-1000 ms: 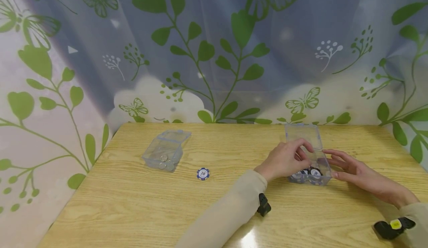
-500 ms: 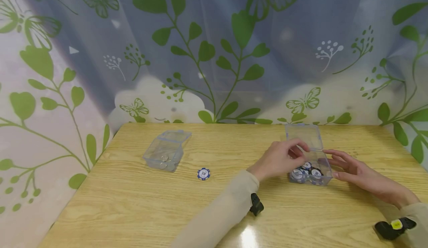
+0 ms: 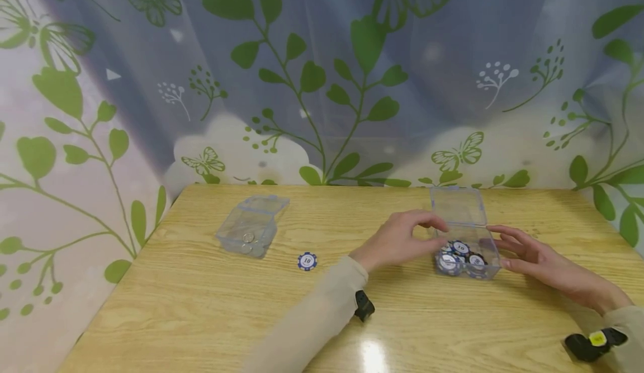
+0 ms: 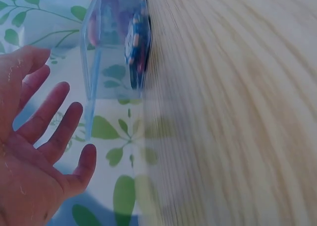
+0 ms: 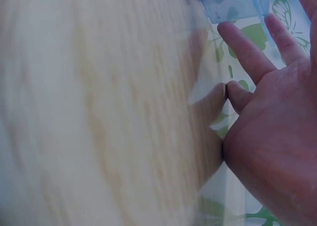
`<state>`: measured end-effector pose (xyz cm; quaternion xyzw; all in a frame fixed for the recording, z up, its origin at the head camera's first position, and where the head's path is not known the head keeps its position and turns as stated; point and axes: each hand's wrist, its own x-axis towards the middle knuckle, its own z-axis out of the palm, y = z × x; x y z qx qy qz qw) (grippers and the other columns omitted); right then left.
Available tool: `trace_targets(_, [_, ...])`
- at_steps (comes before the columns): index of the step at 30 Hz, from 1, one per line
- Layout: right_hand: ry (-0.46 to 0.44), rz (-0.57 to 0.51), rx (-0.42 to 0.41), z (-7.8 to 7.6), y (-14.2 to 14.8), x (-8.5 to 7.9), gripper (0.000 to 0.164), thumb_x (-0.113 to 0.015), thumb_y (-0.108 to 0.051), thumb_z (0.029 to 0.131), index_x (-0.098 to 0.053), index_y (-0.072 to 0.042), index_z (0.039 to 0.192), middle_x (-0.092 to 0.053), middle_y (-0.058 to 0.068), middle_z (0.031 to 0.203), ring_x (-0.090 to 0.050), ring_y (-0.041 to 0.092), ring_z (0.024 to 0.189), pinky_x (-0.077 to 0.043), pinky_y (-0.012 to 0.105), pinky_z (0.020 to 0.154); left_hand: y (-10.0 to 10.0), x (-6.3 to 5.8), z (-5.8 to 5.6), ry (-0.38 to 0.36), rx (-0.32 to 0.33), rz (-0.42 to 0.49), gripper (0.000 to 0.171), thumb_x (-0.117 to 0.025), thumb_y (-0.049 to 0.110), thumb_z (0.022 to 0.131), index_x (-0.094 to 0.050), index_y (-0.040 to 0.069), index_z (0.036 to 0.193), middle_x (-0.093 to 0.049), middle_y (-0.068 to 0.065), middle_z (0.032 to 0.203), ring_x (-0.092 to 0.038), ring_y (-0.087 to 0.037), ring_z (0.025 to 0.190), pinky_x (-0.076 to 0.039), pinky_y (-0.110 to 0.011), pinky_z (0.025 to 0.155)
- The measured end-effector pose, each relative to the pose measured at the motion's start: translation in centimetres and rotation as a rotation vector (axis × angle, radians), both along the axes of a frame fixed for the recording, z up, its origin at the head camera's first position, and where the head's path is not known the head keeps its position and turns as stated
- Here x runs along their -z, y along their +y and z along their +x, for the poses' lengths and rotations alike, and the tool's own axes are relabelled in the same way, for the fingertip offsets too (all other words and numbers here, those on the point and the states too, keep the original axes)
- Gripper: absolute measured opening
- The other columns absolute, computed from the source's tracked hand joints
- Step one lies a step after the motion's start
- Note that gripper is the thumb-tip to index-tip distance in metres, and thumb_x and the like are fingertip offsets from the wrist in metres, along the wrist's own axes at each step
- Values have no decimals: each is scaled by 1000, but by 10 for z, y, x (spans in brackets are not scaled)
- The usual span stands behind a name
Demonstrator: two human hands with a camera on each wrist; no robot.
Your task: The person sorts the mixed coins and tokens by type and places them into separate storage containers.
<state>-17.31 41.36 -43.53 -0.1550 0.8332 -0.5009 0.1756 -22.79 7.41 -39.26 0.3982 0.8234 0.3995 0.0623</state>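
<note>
A clear plastic box [image 3: 459, 205], its lid tilted up, holds several blue-and-white and black poker chips [image 3: 460, 248]. My left hand [image 3: 394, 240] hovers at the box's left side, thumb and fingers apart; the left wrist view shows nothing in the palm [image 4: 29, 181]. At the opposite side is my right hand [image 3: 545, 269], fingers loosely extended along the box wall. In the right wrist view its fingertips lie close to or against the box [image 5: 233, 8], and the little-finger edge rests on the table. One blue poker chip [image 3: 307, 261] marked 10 lies flat left of the left hand.
A second clear box [image 3: 233, 221] with a raised lid stands at the table's left, holding several small silvery coin-like discs [image 3: 248, 237]. Behind the wooden table [image 3: 211, 311] hangs a leaf-patterned curtain [image 3: 322, 138] along the back edge.
My left hand has drawn back leftward from above the chip box, its fingers spreading; more chips now show, including one marked 10 on top. The right hand stays beside the box.
</note>
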Motion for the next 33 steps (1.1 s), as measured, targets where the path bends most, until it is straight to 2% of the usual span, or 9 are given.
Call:
trace_targets(4, [4, 19, 9, 0, 1, 0, 67, -46, -13, 110, -10, -22, 166, -32, -33, 139, -34, -31, 119, -48, 16, 85, -12, 0, 1, -2, -6, -15, 28, -64, 41, 101, -68, 29, 126, -65, 17, 131, -59, -14, 129, -49, -32, 107])
trace_targets(11, [15, 53, 21, 1, 1, 1, 67, -47, -15, 110, -10, -23, 166, -29, -19, 150, -32, -33, 118, -48, 16, 84, -37, 5, 0, -3, -26, -60, 34, -68, 42, 98, -67, 26, 128, -64, 16, 133, -59, -15, 130, -47, -31, 108])
trace_targets(18, [14, 39, 17, 0, 1, 1, 67, -47, -14, 110, -11, -23, 166, -29, -28, 145, -32, -34, 118, -48, 15, 85, -65, 5, 0, -24, -40, -92, 36, -69, 43, 97, -67, 28, 130, -61, 17, 138, -55, -11, 133, -45, -35, 112])
trace_targets(25, [9, 40, 13, 0, 2, 1, 67, -46, -14, 110, -10, -23, 166, -28, -25, 148, -31, -34, 118, -47, 14, 85, -91, 2, 1, -30, -37, -120, 40, -69, 43, 97, -65, 28, 134, -61, 16, 139, -54, -12, 135, -44, -38, 113])
trace_targets(33, [4, 27, 8, 0, 1, 0, 68, -46, -13, 110, -9, -23, 166, -28, -36, 139, -32, -34, 117, -48, 15, 84, -115, 1, 2, -16, -27, -171, 43, -67, 43, 98, -63, 26, 138, -61, 14, 141, -56, -17, 134, -44, -39, 113])
